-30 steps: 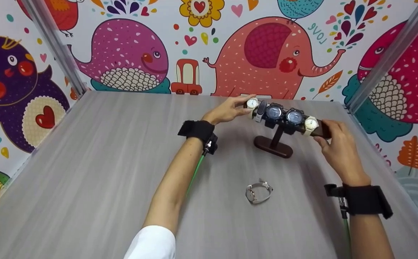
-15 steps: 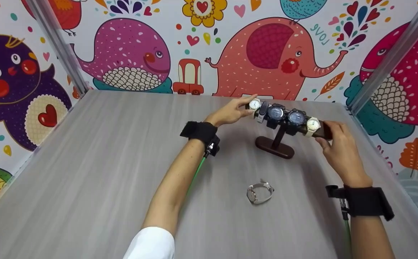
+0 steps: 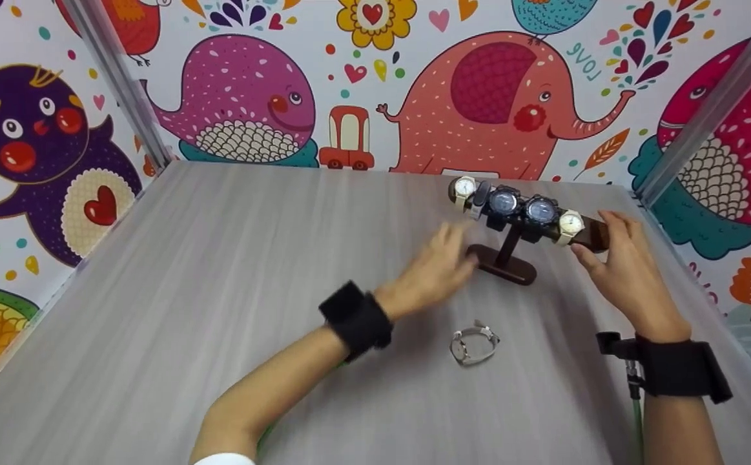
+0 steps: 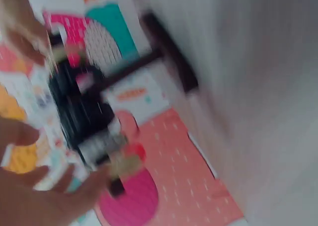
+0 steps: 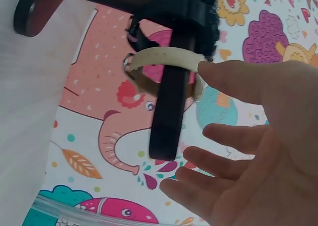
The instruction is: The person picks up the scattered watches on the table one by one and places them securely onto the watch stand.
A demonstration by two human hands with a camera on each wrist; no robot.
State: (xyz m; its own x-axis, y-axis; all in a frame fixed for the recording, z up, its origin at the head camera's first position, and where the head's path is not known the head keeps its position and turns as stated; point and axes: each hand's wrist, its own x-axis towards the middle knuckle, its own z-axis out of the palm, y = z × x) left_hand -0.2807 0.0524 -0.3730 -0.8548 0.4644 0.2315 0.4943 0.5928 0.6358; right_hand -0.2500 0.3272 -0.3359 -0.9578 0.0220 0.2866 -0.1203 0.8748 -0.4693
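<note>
A dark brown T-shaped watch stand [image 3: 503, 265] stands upright, its bar tilted down to the right. Along the bar sit a white-faced watch [image 3: 464, 187], a slim grey one [image 3: 480, 194], two bulky black watches [image 3: 542, 210] and a cream watch [image 3: 570, 225]. My right hand [image 3: 637, 278] is at the bar's right end; in the right wrist view its thumb [image 5: 238, 79] meets the cream strap and its fingers are extended, apart from the bar. Blurred, my left hand [image 3: 430, 274] hangs left of the base, fingers loosely extended, holding nothing.
A light-strapped watch [image 3: 475, 345] lies buckled into a loop on the grey table [image 3: 239, 258], in front of the stand. Printed cartoon walls [image 3: 375, 84] close the back and sides, with metal posts [image 3: 123, 97] at the corners.
My left hand has let go of the bar's left end and drawn back down toward me. The right hand stays at the right end. The view has shifted slightly left.
</note>
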